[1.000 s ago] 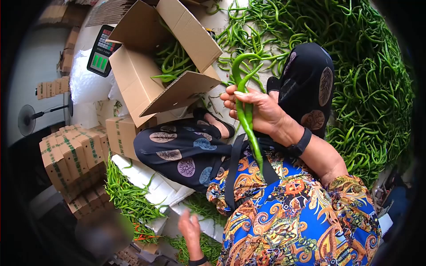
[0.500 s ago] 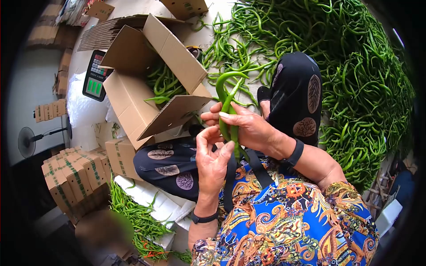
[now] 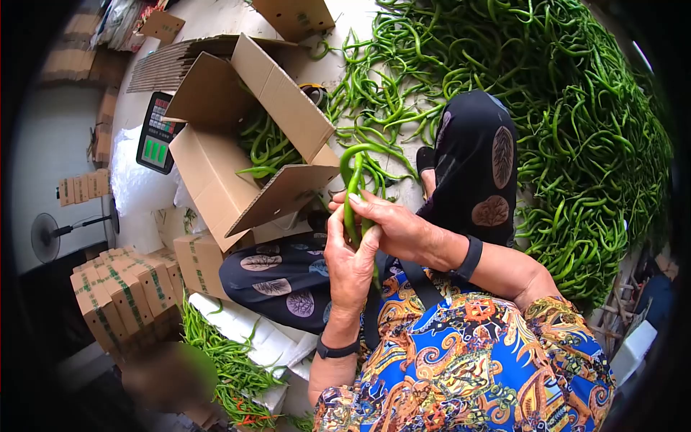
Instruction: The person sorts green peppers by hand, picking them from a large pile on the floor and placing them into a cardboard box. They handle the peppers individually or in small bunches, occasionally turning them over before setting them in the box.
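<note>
Several long green chili peppers [image 3: 354, 189] are bunched together in front of my lap, their curved upper ends sticking out past my fingers. My right hand [image 3: 400, 227] grips them from the right, its thumb lying along the bunch. Thumb and fingers of my left hand [image 3: 348, 268] close round the lower part, close beside the right hand. Just beyond my hands to the left stands an open cardboard box [image 3: 205, 169], flaps up, with green chili peppers [image 3: 268, 147] inside. Some fingers are hidden behind the peppers.
A big heap of green chili peppers [image 3: 583, 144] covers the floor at the right. Left of the box is a scale display [image 3: 155, 133]. Taped cartons [image 3: 122, 291] and a fan [image 3: 47, 236] stand at left. More peppers [image 3: 223, 345] lie beside white foam [image 3: 237, 327].
My left hand has moved up and closed on the lower part of the peppers. The bunch and my right hand have shifted slightly down and left in view.
</note>
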A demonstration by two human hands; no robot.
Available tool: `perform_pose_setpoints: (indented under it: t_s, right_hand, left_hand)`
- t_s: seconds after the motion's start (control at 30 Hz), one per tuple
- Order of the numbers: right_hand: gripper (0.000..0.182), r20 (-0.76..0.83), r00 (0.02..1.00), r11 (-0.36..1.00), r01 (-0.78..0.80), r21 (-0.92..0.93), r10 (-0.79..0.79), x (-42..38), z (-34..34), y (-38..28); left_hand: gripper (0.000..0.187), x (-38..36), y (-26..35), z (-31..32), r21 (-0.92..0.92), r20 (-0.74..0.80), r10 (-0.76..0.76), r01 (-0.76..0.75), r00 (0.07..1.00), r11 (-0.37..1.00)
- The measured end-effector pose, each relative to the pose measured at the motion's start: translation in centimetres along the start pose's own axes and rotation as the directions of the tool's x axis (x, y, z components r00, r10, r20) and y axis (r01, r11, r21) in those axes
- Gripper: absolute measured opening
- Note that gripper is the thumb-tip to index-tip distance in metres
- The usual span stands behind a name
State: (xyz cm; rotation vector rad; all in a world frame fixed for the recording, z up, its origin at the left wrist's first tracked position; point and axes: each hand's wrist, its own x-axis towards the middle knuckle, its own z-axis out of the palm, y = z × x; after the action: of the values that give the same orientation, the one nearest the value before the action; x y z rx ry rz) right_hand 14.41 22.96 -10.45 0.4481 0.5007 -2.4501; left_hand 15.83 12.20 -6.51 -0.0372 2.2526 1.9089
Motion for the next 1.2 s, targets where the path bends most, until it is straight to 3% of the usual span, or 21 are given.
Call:
perform_pose_setpoints:
  t_s: [0.1, 0.13, 0.3, 0.4, 0.43, 0.5, 0.53, 0.57, 0.6, 0.63, 0.7, 0.73, 0.8, 0.87, 0.9, 0.93, 0.97, 1.0, 1.03, 1.1, 1.2]
  right_hand:
    - [0.043, -0.039, 0.997, 0.958, -0.069, -0.278, 0.061, -1.5, 0.8, -1.1]
    - [0.044, 0.0, 0.999, 0.945, -0.037, -0.324, 0.039, -2.0, 0.9, -1.7]
    - [0.035, 0.107, 0.96, 0.805, 0.275, -0.526, -0.258, -9.5, 3.8, -10.3]
    - [0.026, 0.029, 0.789, 0.713, 0.57, -0.408, -0.614, -12.1, -0.9, -15.2]
    - [0.026, -0.035, 0.708, 0.668, 0.648, -0.367, -0.706, -12.1, -3.5, -16.5]
    - [0.025, -0.253, 0.649, 0.676, 0.563, -0.476, -0.718, -12.2, -8.3, -18.2]
    - [0.026, -0.33, 0.633, 0.686, 0.469, -0.556, -0.7, -12.2, -11.3, -18.2]
    - [0.026, -0.396, 0.612, 0.688, 0.366, -0.626, -0.685, -12.0, -14.1, -17.6]
    - [0.024, -0.452, 0.572, 0.661, 0.225, -0.716, -0.684, -11.7, -17.0, -16.4]
    - [0.024, -0.514, 0.563, 0.654, 0.062, -0.754, -0.647, -11.6, -19.6, -15.0]
    - [0.031, -0.475, 0.558, 0.554, -0.033, -0.832, -0.681, -12.1, -22.1, -11.7]
    - [0.042, -0.473, 0.543, 0.454, -0.181, -0.873, -0.694, -11.9, -23.8, -9.4]
    - [0.064, -0.511, 0.491, 0.214, -0.541, -0.814, -0.705, -12.1, -27.2, -4.6]
    - [0.088, -0.573, 0.447, 0.094, -0.727, -0.68, -0.686, -12.3, -28.8, -0.8]
    - [0.1, -0.591, 0.432, 0.073, -0.764, -0.642, -0.682, -12.3, -29.0, 0.6]
    - [0.106, -0.601, 0.42, 0.052, -0.79, -0.611, -0.679, -12.2, -28.7, 1.3]
    - [0.111, -0.598, 0.431, 0.046, -0.785, -0.618, -0.676, -12.0, -28.0, 1.3]
    - [0.112, -0.574, 0.425, 0.031, -0.785, -0.619, -0.7, -11.6, -27.6, 1.3]
    - [0.114, -0.539, 0.419, 0.004, -0.787, -0.617, -0.731, -11.2, -27.8, 1.3]
    - [0.113, -0.664, 0.444, 0.15, -0.753, -0.641, -0.602, -10.4, -27.7, 0.2]
    - [0.099, -0.588, 0.375, 0.216, -0.682, -0.699, -0.717, -7.9, -29.6, 0.8]
  left_hand:
    - [0.038, -0.5, 0.7, -0.7, -0.269, 0.07, -0.253, 0.262, 0.965, 0.927]
    - [0.034, -0.3, 2.3, -1.3, -0.275, 0.055, -0.287, 0.291, 0.956, 0.916]
    - [0.035, 3.3, 9.0, -7.7, -0.158, -0.17, 0.028, -0.055, 0.985, 0.986]
    - [0.04, 7.5, 11.0, -12.8, -0.08, -0.24, 0.032, -0.053, 0.97, 0.995]
    - [0.039, 7.7, 11.1, -12.3, 0.06, -0.358, 0.176, -0.165, 0.917, 0.984]
    - [0.037, 8.5, 11.4, -10.1, 0.364, -0.497, 0.473, -0.32, 0.728, 0.875]
    - [0.038, 7.3, 11.1, -8.7, 0.37, -0.442, 0.441, -0.29, 0.781, 0.883]
    - [0.04, 6.0, 8.8, -9.6, 0.344, -0.217, 0.384, -0.298, 0.897, 0.89]
    - [0.032, 5.2, 7.1, -5.4, 0.084, -0.125, 0.328, -0.319, 0.936, 0.944]
    - [0.033, 4.6, 6.6, -2.9, 0.257, 0.006, 0.012, -0.014, 1.0, 0.966]
    - [0.044, 4.7, -0.8, -0.1, 0.018, 0.229, -0.466, 0.474, 0.855, 0.88]
    - [0.054, 4.4, -6.2, 0.2, -0.127, 0.252, -0.575, 0.616, 0.778, 0.778]
    - [0.075, 4.6, -11.4, 1.2, 0.048, 0.07, -0.675, 0.673, 0.734, 0.738]
    - [0.087, 5.2, -17.4, 0.6, 0.019, -0.047, -0.824, 0.826, 0.564, 0.564]
    - [0.092, 6.2, -20.0, 0.0, 0.028, 0.006, -0.885, 0.885, 0.465, 0.465]
    - [0.084, 6.3, -21.2, 0.3, 0.274, -0.194, -0.829, 0.84, 0.525, 0.468]
    - [0.075, 6.5, -22.3, 0.7, 0.491, -0.385, -0.734, 0.798, 0.559, 0.351]
    - [0.072, 6.6, -22.9, 0.8, 0.617, -0.507, -0.629, 0.758, 0.589, 0.212]
    - [0.068, 6.4, -23.5, 1.0, 0.641, -0.531, -0.609, 0.749, 0.589, 0.165]
    - [0.061, 6.2, -24.4, 1.3, 0.518, -0.494, -0.717, 0.828, 0.493, 0.212]
    - [0.05, 8.8, -25.4, 2.4, 0.028, -0.268, -0.941, 0.978, 0.205, 0.205]
